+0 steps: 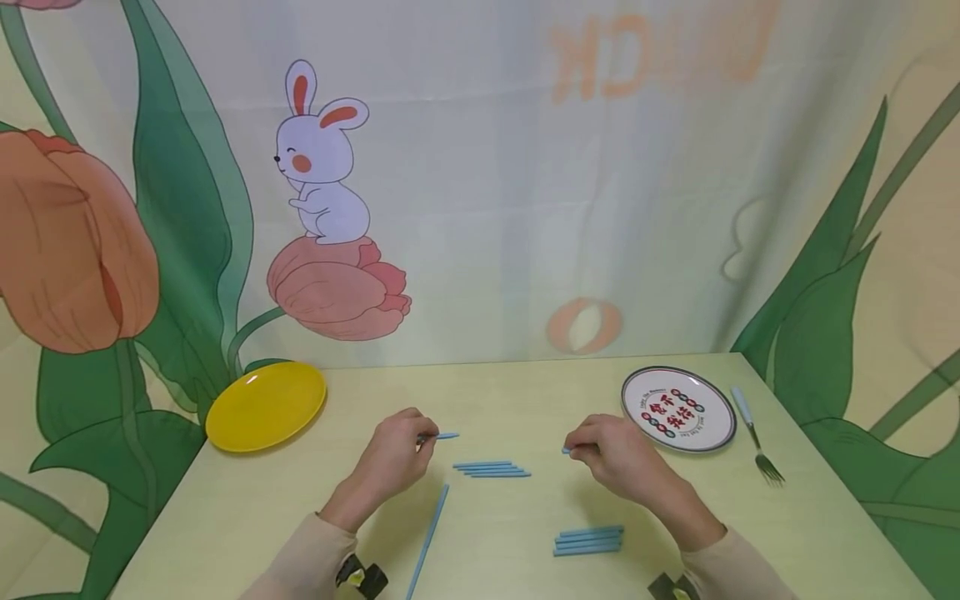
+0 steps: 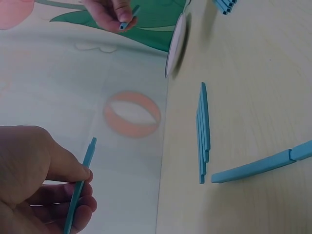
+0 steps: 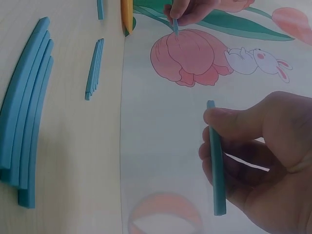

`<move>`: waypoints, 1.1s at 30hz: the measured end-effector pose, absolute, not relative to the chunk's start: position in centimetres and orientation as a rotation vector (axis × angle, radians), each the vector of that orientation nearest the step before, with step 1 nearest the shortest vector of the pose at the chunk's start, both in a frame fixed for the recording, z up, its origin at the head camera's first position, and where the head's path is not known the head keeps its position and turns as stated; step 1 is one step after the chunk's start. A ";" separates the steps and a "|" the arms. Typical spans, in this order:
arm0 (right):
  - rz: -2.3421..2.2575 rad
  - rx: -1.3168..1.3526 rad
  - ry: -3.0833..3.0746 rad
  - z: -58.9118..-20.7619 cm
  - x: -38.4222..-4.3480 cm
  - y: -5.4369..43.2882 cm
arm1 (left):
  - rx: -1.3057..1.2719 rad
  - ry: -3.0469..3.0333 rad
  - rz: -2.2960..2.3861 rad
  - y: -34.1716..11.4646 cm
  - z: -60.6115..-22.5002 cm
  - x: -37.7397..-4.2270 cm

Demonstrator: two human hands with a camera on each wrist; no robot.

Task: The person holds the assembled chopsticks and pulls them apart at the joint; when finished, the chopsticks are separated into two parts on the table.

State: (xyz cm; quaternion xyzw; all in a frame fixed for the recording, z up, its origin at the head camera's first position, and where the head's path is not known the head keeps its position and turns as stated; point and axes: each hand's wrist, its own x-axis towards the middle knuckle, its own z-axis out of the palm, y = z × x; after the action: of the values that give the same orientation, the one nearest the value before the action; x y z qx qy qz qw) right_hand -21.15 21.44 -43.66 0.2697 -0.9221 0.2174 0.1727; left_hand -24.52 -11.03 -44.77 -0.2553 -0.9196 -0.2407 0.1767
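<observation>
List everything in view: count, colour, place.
Printed cloth: one, pale, background
Table: one, pale yellow, foreground
Plain plate: one, yellow, far left
Printed plate: one, white, far right
Fork: one, pale handle, right edge
Middle sticks: four, blue, table centre
Near sticks: four, blue, near right
Long stick: one, blue, near left
Held sticks: two, blue, flanking middle sticks
Sleeves: two, beige, lower edge
Wrist devices: two, dark, by sleeves
Left hand: one, pinching held stick
Right hand: one, pinching the other
</observation>
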 end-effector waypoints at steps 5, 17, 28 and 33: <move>0.649 0.787 -2.620 -43.9 -21.0 21.4 | -0.775 -2.566 -0.682 -10.8 -45.1 -24.8; 0.718 0.768 -2.678 -43.9 -20.7 21.4 | -0.767 -2.650 -0.721 -10.1 -44.8 -25.0; 0.760 0.765 -2.713 -43.9 -20.5 21.3 | -0.783 -2.646 -0.720 -9.7 -44.8 -25.2; 0.776 0.760 -2.729 -43.9 -20.3 21.3 | -0.791 -2.647 -0.731 -9.5 -44.9 -25.3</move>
State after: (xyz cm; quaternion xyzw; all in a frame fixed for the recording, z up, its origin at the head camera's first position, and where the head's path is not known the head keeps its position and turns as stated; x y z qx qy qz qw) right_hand -20.31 21.32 -43.90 0.2575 -0.9242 0.2628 0.1021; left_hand -25.33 -9.53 -44.87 -0.2741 -0.9169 -0.2533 0.1414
